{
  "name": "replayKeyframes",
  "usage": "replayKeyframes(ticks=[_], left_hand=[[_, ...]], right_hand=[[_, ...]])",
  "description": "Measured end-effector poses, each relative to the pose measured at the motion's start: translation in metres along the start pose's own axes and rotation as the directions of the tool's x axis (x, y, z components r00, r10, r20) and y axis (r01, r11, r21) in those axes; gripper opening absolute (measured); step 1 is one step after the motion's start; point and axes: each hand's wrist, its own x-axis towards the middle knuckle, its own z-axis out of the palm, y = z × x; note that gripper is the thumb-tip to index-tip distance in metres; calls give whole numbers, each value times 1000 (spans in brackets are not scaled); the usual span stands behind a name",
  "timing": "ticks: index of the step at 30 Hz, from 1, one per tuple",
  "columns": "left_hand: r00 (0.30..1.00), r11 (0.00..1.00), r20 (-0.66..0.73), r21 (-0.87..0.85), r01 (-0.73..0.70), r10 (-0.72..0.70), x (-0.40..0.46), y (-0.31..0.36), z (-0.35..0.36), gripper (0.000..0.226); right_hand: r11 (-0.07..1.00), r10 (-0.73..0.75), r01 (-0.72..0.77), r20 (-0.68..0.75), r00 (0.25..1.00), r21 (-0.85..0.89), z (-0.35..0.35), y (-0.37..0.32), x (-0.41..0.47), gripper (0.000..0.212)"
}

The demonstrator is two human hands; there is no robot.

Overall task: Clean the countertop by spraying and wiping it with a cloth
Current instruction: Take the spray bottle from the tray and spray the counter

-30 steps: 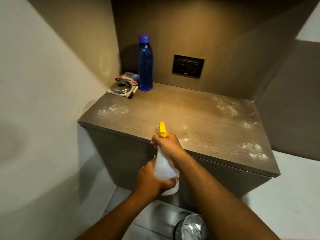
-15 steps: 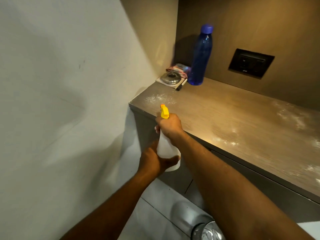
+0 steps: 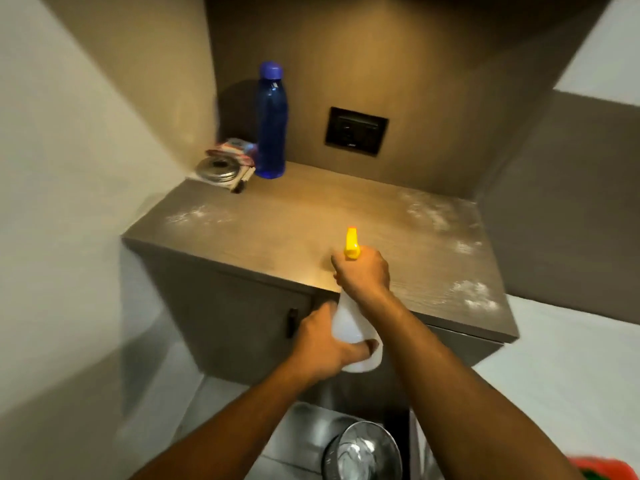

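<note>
2 bare hands held 1 spray bottle (image 3: 356,327), a translucent white plastic body with a yellow nozzle pointing away over the countertop. The left hand (image 3: 325,344) wrapped its fingers around the lower body of the bottle, the thumb across the near side, while the right hand (image 3: 363,273) closed around the neck just under the yellow head; whether a finger pressed the trigger could not be told. The bottle hung upright at the near edge of 1 brown wood-grain countertop (image 3: 294,230), its base below the edge and in front of the grey cabinet door (image 3: 235,317), its nozzle above the surface. About 4 patches of white powder (image 3: 476,296) lay on the top: 1 near the left edge and 3 along the right side, from the far right corner to the near right corner. At the far left corner stood 1 tall blue plastic bottle (image 3: 271,123) with a purple cap, upright, and just left of it 1 round metal lid (image 3: 218,169) rested on a small stack of flat items with 1 dark marker (image 3: 242,181) beside it. 1 black switch plate (image 3: 356,130) sat on the far wall. Low in view, 1 shiny steel bin (image 3: 363,452) stood on the floor.
</note>
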Motion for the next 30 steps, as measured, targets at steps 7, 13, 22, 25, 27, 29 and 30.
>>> replayKeyframes(ticks=[7,13,22,25,27,29,30], left_hand=[[943,990,303,-43,-133,139,-14,39,104,82],[887,981,435,39,-190,155,-29,47,160,92],[633,899,741,94,-427,223,-65,75,286,96],[536,876,833,147,-459,141,-76,84,351,72],[521,850,851,226,-475,66,-79,91,393,64],[516,822,856,296,-487,-3,-80,95,437,60],[520,813,853,327,-483,-34,-80,95,456,57]], right_hand=[[966,256,-244,-225,940,78,-102,95,-15,25],[966,245,-257,-385,890,20,-140,145,-49,26],[881,448,-460,-517,729,114,-244,271,-135,29],[840,519,-491,-604,605,229,-283,342,-173,28],[803,564,-524,-646,515,284,-304,389,-196,26],[769,597,-546,-680,426,333,-317,439,-214,29],[746,614,-568,-688,386,348,-319,461,-220,30]])
